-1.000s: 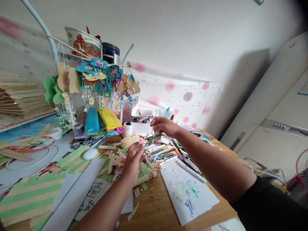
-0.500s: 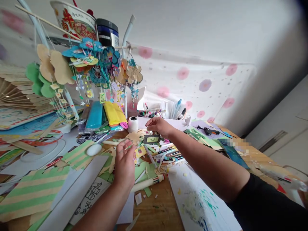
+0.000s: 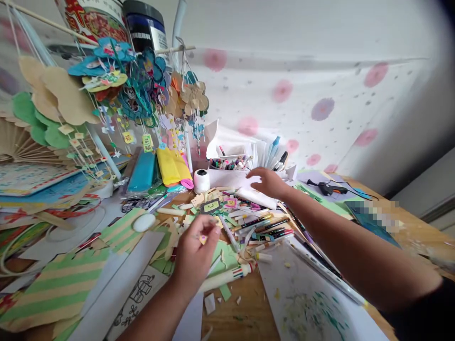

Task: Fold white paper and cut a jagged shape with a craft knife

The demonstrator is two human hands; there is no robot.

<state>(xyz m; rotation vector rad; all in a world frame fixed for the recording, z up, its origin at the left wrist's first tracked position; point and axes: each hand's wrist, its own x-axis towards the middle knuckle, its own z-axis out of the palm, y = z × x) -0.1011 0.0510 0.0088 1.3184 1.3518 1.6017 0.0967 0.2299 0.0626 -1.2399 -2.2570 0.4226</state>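
My left hand [image 3: 199, 246] is closed above the cluttered middle of the table, thumb and fingers pinched together; a small pale scrap seems to show at the fingertips, too small to name. My right hand [image 3: 268, 183] hovers farther back, fingers spread and bent, holding nothing, in front of the pen box [image 3: 229, 163]. Below and between the hands lie a dark-framed green tag [image 3: 211, 205], a pink tag [image 3: 231, 203], loose markers [image 3: 254, 221] and paper scraps. The white thread spool [image 3: 202, 181] stands upright behind them.
Flower-shaped paper hangings [image 3: 131, 99] dangle from sticks at the left. Yellow paper packs [image 3: 172, 166] lie beneath. Striped paper [image 3: 53, 284] covers the left front, a paint-marked white sheet [image 3: 309, 293] the right front. A glue gun [image 3: 330, 188] rests at the back right.
My right hand has moved right, away from the tags. My left hand's fingers have closed into a pinch, and it has shifted slightly right. The view has shifted and come closer to the table.
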